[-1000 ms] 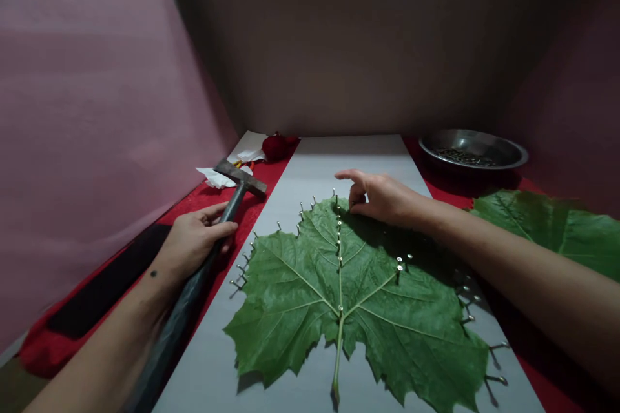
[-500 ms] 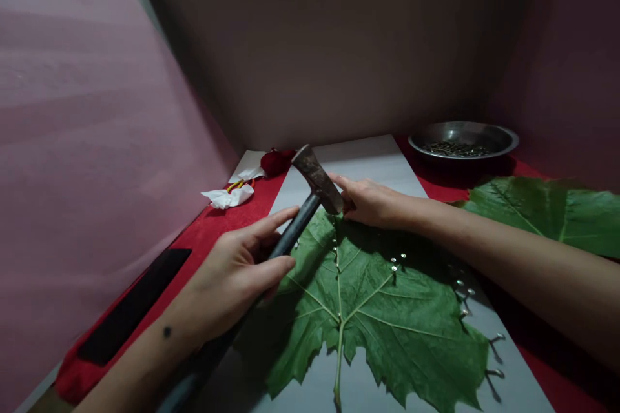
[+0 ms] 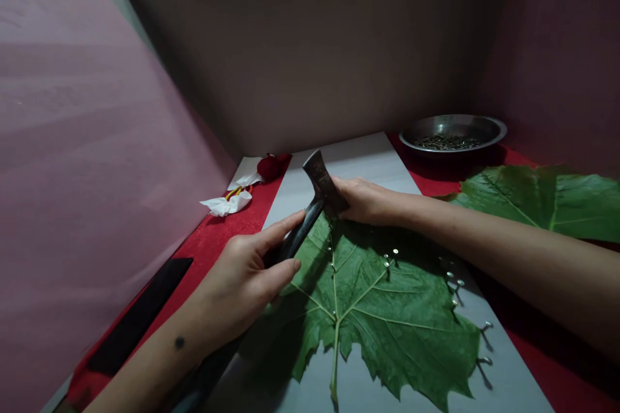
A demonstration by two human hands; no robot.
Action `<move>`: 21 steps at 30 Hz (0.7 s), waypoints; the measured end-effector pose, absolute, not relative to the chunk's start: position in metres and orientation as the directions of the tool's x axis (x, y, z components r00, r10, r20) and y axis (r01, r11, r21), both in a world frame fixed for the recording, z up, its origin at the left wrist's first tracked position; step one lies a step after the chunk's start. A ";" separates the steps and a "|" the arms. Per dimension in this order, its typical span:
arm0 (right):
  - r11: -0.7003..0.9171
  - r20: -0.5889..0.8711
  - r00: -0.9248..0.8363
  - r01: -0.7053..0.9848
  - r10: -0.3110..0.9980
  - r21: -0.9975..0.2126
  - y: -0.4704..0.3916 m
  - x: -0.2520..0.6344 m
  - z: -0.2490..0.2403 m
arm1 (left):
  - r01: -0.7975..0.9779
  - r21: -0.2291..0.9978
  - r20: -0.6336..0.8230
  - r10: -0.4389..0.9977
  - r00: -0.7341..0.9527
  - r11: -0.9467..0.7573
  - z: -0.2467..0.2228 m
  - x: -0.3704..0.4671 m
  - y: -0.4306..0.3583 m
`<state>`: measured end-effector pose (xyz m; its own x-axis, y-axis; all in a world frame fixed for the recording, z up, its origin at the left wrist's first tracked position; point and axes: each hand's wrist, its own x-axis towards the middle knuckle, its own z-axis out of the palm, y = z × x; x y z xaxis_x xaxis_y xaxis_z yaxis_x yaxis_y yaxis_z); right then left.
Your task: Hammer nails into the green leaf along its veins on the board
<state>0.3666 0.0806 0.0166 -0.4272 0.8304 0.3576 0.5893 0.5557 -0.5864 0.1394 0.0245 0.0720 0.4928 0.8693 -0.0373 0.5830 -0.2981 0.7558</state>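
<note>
My left hand (image 3: 256,268) is closed round the dark handle of a hammer (image 3: 322,184), its index finger lying along the shaft. The hammer head is over the upper part of a big green leaf (image 3: 387,310), which lies on a white board (image 3: 358,155). Just behind the head is my right hand (image 3: 365,200), its fingers closed near the leaf's top and hidden by the metal, so whatever they hold cannot be made out. Silvery nails (image 3: 484,360) stand along the leaf's right edge, and more are in its surface and along its middle vein.
At the back right a metal bowl (image 3: 453,135) holds many nails. A second leaf (image 3: 547,200) lies on the red cloth (image 3: 242,226) at the right. White tissue (image 3: 227,204), a dark red object (image 3: 268,168) and a black strip (image 3: 140,316) are at the left.
The hammer head has turned and dropped slightly, now overlapping my right hand's fingers. The view has shifted a little, with the leaf and bowl sitting further left in it.
</note>
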 end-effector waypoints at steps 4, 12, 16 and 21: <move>0.587 0.396 -0.435 0.571 0.809 -0.574 0.082 0.367 0.015 | 0.593 0.717 0.038 0.870 0.492 -0.367 0.071 0.141 0.022; 0.573 0.380 -0.431 0.564 0.819 -0.595 0.084 0.366 0.013 | 0.603 0.716 0.034 0.881 0.473 -0.351 0.077 0.143 0.021; 0.580 0.387 -0.433 0.580 0.814 -0.572 0.085 0.366 0.013 | 0.626 0.705 -0.034 0.865 0.501 -0.334 0.078 0.143 0.023; 0.570 0.360 -0.443 0.600 0.821 -0.562 0.087 0.366 0.011 | 0.624 0.733 -0.043 0.898 0.438 -0.270 0.082 0.140 0.021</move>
